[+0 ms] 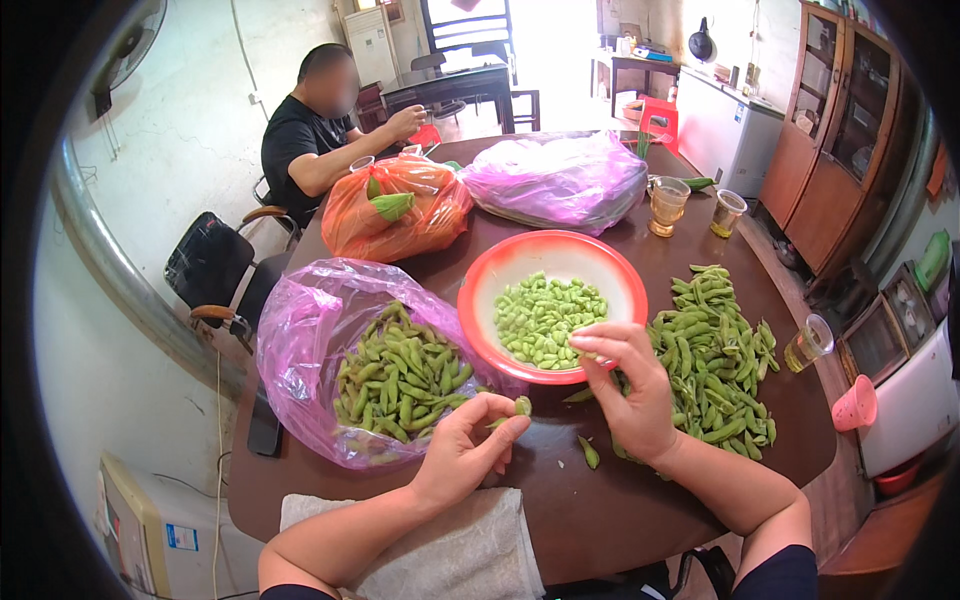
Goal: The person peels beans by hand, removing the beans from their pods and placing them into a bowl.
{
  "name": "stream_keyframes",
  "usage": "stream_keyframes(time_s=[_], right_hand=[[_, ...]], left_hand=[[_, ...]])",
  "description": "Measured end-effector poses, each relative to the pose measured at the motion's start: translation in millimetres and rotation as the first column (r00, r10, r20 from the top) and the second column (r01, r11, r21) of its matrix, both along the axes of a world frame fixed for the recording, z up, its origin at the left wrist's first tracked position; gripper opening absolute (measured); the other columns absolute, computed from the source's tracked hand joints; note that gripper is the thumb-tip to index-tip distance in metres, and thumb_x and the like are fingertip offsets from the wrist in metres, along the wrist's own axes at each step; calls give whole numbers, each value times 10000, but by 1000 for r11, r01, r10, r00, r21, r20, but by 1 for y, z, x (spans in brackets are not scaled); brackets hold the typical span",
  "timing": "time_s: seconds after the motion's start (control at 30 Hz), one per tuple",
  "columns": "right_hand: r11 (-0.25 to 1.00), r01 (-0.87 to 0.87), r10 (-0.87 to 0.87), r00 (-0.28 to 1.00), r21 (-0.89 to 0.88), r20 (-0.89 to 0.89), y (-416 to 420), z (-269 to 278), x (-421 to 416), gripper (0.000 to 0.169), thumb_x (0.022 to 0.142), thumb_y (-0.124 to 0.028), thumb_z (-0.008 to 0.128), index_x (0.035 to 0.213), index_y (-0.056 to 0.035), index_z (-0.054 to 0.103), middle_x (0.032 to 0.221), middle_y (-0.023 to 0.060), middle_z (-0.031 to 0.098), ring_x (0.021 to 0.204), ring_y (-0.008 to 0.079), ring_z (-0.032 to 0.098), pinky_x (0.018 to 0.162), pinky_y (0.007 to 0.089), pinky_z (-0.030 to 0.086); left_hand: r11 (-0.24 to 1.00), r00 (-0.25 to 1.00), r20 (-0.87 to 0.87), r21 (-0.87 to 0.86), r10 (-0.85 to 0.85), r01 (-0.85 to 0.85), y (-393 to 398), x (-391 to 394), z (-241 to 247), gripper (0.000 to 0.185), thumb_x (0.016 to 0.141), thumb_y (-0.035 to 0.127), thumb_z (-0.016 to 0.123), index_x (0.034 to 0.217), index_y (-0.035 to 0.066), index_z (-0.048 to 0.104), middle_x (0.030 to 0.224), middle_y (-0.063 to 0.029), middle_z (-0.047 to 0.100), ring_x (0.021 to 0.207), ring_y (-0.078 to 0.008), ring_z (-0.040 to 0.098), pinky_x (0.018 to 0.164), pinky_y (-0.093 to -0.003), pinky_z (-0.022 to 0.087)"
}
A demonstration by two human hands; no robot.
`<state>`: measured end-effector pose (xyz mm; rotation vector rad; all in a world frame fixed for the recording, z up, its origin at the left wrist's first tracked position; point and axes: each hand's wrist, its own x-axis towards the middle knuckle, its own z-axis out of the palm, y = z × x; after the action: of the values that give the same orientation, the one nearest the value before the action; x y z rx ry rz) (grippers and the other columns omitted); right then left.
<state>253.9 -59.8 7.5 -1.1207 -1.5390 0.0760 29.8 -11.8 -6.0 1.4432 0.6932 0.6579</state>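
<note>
My left hand (474, 442) pinches a green soybean pod (523, 406) between thumb and fingertips, in front of the bowl. Over the near right rim of a red-edged white bowl (470, 300) is my right hand (634, 397), thumb and fingers close together. Whether a bean sits between them I cannot tell. Shelled green beans (544, 315) lie in the bowl. To the left, a pink plastic bag (300, 360) lies spread wide around whole pods (401, 382). A heap of flattened green pods (712, 352), seemingly hulls, covers the table at right. One loose pod (589, 452) lies near my right wrist.
A grey towel (450, 544) lies at the brown table's (622, 525) near edge. Beyond the bowl are an orange bag (397, 217) and another pink bag (555, 180). Cups (667, 206) stand at right; one (810, 343) is by the edge. A person (311, 142) sits far left.
</note>
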Motion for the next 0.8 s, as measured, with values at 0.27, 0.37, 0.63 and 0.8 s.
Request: stream_keyframes(time_s=[0.27,0.37,0.63,0.8], right_hand=[[870,-389,331,916,-303,-226,-17,-10,-25,274,951,-39,645,1224,-21,656,1150,116,639,940,163,647,834,287,537],[838,-438,314,875,-325,-369,-16,-13,-25,240,961,-63,642,1192,-1,662,1127,135,653,972,194,662,857,305,538],[898,-375,292,899,-229,-327,-13,-20,-23,219,938,-44,666,1151,7,667,1117,129,657,1020,193,652,871,299,539],[900,-361,308,924,-246,-228,-18,-9,-24,250,918,-32,676,1166,-7,661,1120,118,643,975,185,645,852,290,531]], left_hand=[[991,996,77,120,46,-55,-3,1,-1,219,946,64,686,1132,34,574,1007,-29,643,854,-77,656,648,-220,560],[989,982,186,128,44,-69,-4,6,-3,205,964,46,652,1148,20,566,1043,-48,639,934,-105,660,692,-239,583],[1000,993,118,-4,21,-21,2,0,-5,186,1040,151,549,1127,-11,579,934,-54,633,816,-105,633,683,-242,569],[999,997,72,44,13,-16,0,-1,-4,178,1039,150,553,1083,-15,606,850,-34,628,759,-89,627,642,-228,539]])
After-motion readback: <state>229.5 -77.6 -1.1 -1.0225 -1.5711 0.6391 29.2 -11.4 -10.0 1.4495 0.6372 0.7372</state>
